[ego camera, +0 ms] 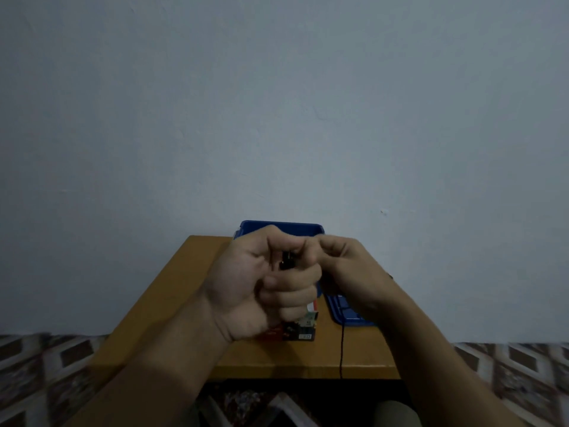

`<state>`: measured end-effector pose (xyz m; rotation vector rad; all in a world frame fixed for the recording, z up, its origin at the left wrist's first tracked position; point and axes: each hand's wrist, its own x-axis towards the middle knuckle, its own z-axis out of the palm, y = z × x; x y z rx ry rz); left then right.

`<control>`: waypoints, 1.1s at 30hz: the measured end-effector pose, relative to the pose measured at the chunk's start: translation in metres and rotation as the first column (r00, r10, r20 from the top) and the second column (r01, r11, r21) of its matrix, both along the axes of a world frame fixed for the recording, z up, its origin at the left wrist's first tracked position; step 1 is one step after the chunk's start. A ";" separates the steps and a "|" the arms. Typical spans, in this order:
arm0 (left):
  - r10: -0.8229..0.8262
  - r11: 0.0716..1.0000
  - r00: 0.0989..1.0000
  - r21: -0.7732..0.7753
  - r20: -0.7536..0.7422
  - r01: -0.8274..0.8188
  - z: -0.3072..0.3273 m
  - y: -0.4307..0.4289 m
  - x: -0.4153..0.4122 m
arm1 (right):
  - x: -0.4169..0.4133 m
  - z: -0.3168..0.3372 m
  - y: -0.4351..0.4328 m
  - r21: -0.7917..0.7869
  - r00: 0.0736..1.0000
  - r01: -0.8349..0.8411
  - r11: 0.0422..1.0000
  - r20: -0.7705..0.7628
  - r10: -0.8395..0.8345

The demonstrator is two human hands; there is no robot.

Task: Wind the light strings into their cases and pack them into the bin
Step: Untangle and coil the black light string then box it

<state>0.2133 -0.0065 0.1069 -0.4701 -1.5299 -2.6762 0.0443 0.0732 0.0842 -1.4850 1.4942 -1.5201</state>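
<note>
The left grip (264,285) is closed into a fist round the light string (284,261), of which only a short black piece is seen at the top of the fist. The right grip (341,260) is brought against it, thumb and forefinger pinched on that same black piece (the contact itself is blurred). Both are held up above the tabletop (172,303), nearer than the blue bin (277,227), which stands at the far edge.

A printed case (300,329) lies on the tabletop under the left grip. A flat blue ribbed piece (345,312), possibly a lid, lies just beside it. A black cord (341,349) is seen running over the near edge and hanging below it.

Winding is judged to be in hand; nothing can be confirmed as packed, since the bin's inside is hidden.

Risks noted:
- The hanging cord may catch on the tabletop edge and be jerked from the pinch.
- Loose turns may spring off if the fist is relaxed.
- The case may be dragged by the cord if tension is taken up suddenly.
</note>
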 end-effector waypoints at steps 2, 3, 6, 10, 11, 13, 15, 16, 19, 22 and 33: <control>0.059 0.994 0.997 0.090 -0.041 -0.056 0.001 0.003 -0.003 | 0.005 -0.014 0.001 0.059 0.998 -0.047 0.997 0.040 0.045; 0.124 0.986 0.991 0.115 -0.049 -0.117 0.001 0.004 -0.005 | 0.007 -0.020 0.002 0.085 0.997 -0.067 0.994 0.052 0.062; 0.305 0.944 0.950 0.149 -0.064 -0.293 -0.002 0.003 -0.013 | 0.015 -0.032 0.008 0.138 0.990 -0.127 0.982 0.086 0.115; 0.482 0.869 0.875 0.151 -0.044 -0.472 -0.003 0.001 -0.018 | 0.019 -0.038 0.011 0.156 0.984 -0.152 0.976 0.119 0.134; 0.516 0.850 0.856 0.145 -0.035 -0.506 -0.004 0.000 -0.019 | 0.019 -0.039 0.012 0.155 0.984 -0.153 0.976 0.115 0.136; 0.554 0.826 0.832 0.135 -0.024 -0.546 -0.005 0.002 -0.020 | 0.019 -0.041 0.012 0.155 0.984 -0.156 0.976 0.104 0.141; 0.567 0.815 0.824 0.153 -0.014 -0.559 -0.006 0.003 -0.021 | 0.018 -0.041 0.013 0.155 0.986 -0.150 0.976 0.101 0.136; 0.568 0.812 0.823 0.174 -0.012 -0.557 -0.006 0.003 -0.022 | 0.019 -0.041 0.014 0.156 0.986 -0.145 0.977 0.102 0.130; 0.576 0.795 0.817 0.240 -0.008 -0.558 -0.005 0.005 -0.023 | 0.020 -0.041 0.015 0.158 0.990 -0.125 0.979 0.083 0.113; 0.605 0.761 0.796 0.290 0.008 -0.580 -0.003 0.006 -0.025 | 0.021 -0.040 0.017 0.163 0.992 -0.120 0.979 0.063 0.111; 0.846 0.527 0.532 0.159 -0.009 -0.835 -0.004 -0.006 -0.024 | 0.015 -0.022 0.035 0.222 0.996 -0.072 0.972 -0.044 0.083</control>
